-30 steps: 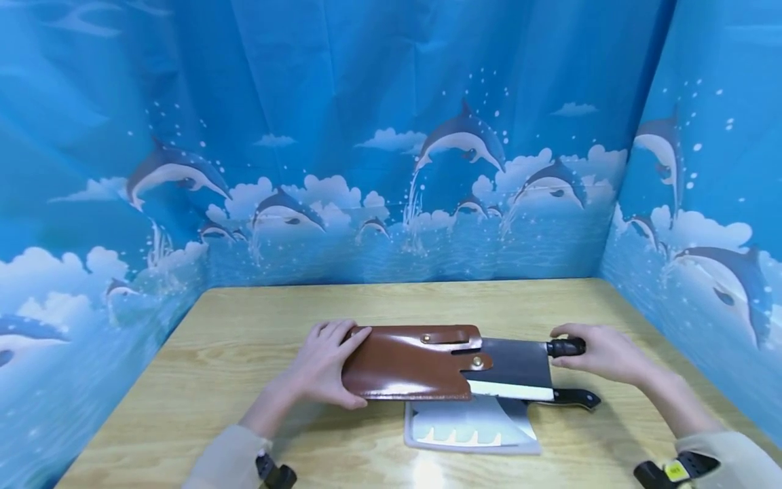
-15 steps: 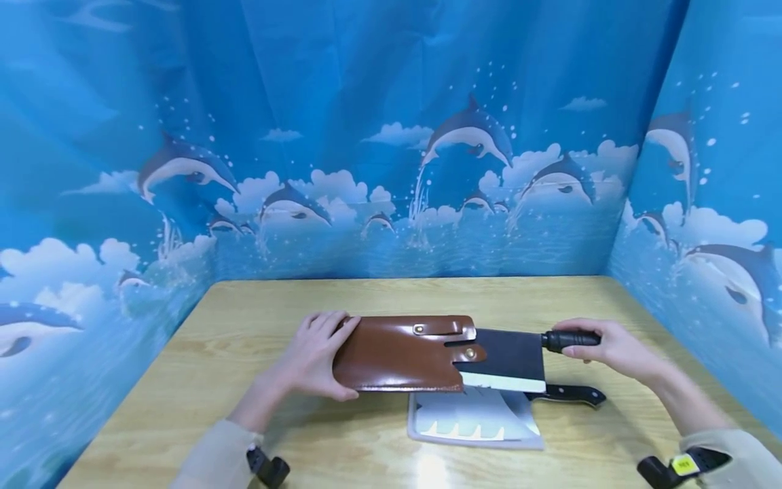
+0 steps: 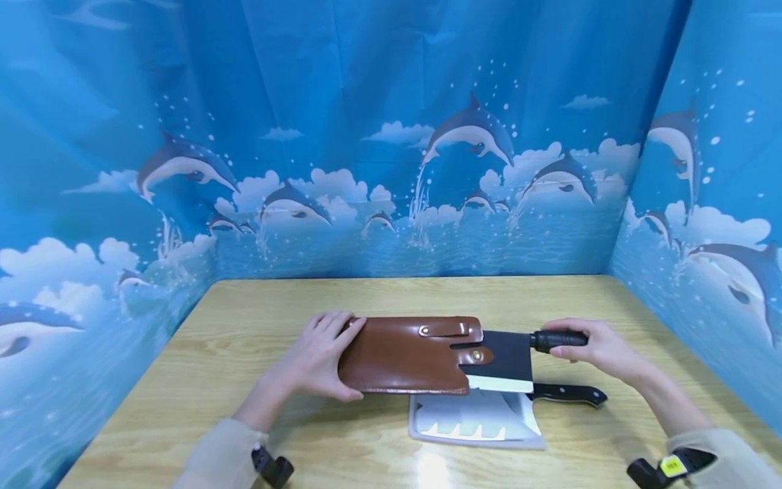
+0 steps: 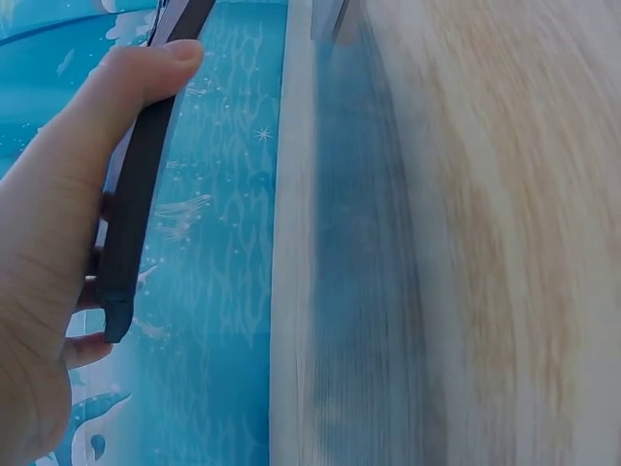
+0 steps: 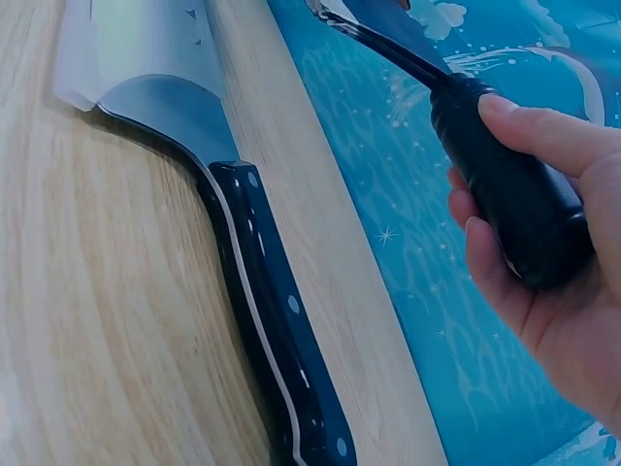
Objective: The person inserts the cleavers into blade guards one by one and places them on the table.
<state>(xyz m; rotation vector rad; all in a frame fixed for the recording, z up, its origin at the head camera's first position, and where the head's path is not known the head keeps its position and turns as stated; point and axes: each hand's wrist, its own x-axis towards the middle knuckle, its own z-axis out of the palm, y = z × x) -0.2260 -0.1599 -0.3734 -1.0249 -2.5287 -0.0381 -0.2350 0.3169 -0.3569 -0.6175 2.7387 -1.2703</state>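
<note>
My left hand (image 3: pixel 318 360) grips the left end of a brown leather sheath (image 3: pixel 397 360), thumb at the near edge and fingers over the far one. In the left wrist view the sheath (image 4: pixel 146 184) shows edge-on, raised off the table. A cleaver (image 3: pixel 504 356) with a dark blade and pale cutting edge sits partly inside it, a strip of blade showing at the mouth. My right hand (image 3: pixel 601 348) holds the cleaver's black ridged handle (image 5: pixel 505 184). Below lies a second knife with a riveted black handle (image 5: pixel 272 320), its blade in a translucent cover (image 3: pixel 458 426).
The wooden table (image 3: pixel 293 448) carries the covered knife under the cleaver. The sheath has two snap straps; one strap (image 3: pixel 476 356) overlaps the blade. A blue dolphin-print curtain (image 3: pixel 379 149) rises behind and beside the table.
The cleaver has slid left, deeper into the sheath, so less blade shows. My right hand has shifted its hold back along the handle. The sheath stays in my left hand.
</note>
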